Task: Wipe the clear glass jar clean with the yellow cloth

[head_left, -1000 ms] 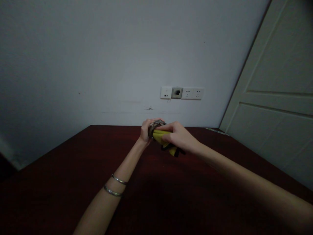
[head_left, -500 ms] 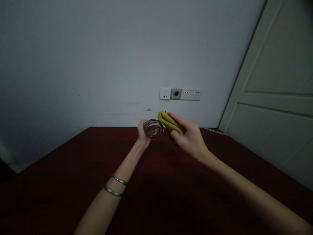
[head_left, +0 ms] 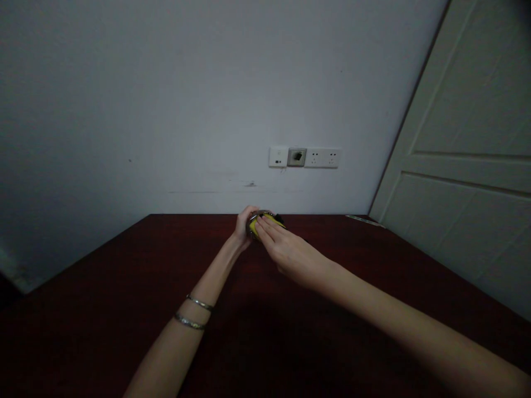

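My left hand (head_left: pixel 242 228) grips a small faceted glass (head_left: pixel 250 225) at the far end of the table, with its fingers curled around the side. A yellow cloth with dark edging (head_left: pixel 265 222) sits at the glass's mouth and hides most of the opening. My right hand (head_left: pixel 286 250) presses over the cloth from the right, its fingertips on the cloth and close to the glass rim. Much of the glass is hidden behind both hands.
The dark red wooden table (head_left: pixel 124 287) ends at a white wall just beyond my hands. A wall plate with sockets (head_left: pixel 305 157) sits above the far edge. A white panelled door (head_left: pixel 464 166) stands at the right, and a thin flat strip (head_left: pixel 364 220) lies in the far right corner.
My right hand has moved left and brought the cloth from beside the glass onto its mouth. The glass, seen open a moment ago, is now mostly covered.
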